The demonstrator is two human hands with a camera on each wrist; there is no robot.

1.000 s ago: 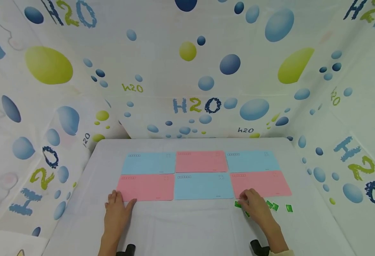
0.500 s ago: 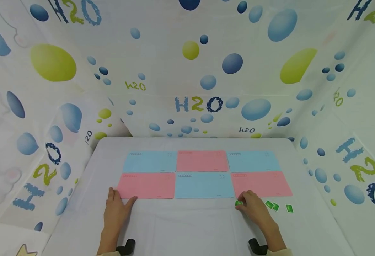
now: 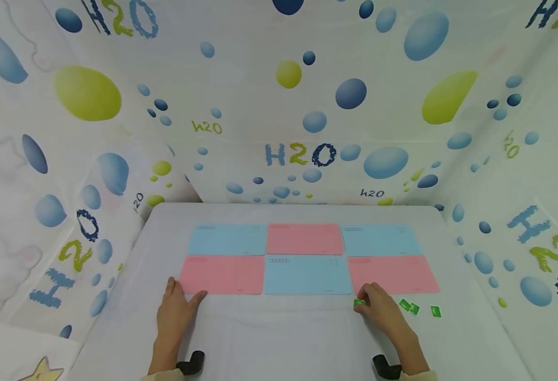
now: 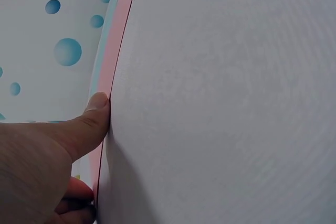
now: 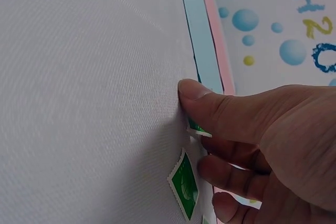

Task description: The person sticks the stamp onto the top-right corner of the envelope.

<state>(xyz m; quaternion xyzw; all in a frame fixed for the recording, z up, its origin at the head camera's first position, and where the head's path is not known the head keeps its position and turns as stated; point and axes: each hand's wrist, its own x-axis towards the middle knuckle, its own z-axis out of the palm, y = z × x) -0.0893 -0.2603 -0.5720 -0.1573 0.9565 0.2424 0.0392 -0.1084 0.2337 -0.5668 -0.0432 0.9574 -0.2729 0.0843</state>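
In the head view my left hand point(image 3: 176, 313) rests at the lower left corner of a pink envelope point(image 3: 223, 275), fingers spread. The left wrist view shows its thumb point(image 4: 94, 116) along the edge of that envelope. My right hand point(image 3: 385, 312) pinches a small green stamp point(image 3: 358, 302) between thumb and index finger, just below the front row. Seen from the right wrist, that stamp point(image 5: 198, 126) is mostly hidden behind the thumb. Another green stamp point(image 5: 185, 186) with a leaf picture lies on the cloth under this hand.
Blue and pink envelopes lie in two rows, among them a blue one point(image 3: 307, 275) at front centre and a pink one point(image 3: 393, 274) at front right. Loose green stamps point(image 3: 409, 306) lie right of my right hand, one point(image 3: 436, 311) farther out. White cloth point(image 3: 279, 338) covers the table.
My right fingers have closed around the leftmost stamp, which lay beside them before. The left hand stays at the pink envelope's corner. The head view has shifted slightly.
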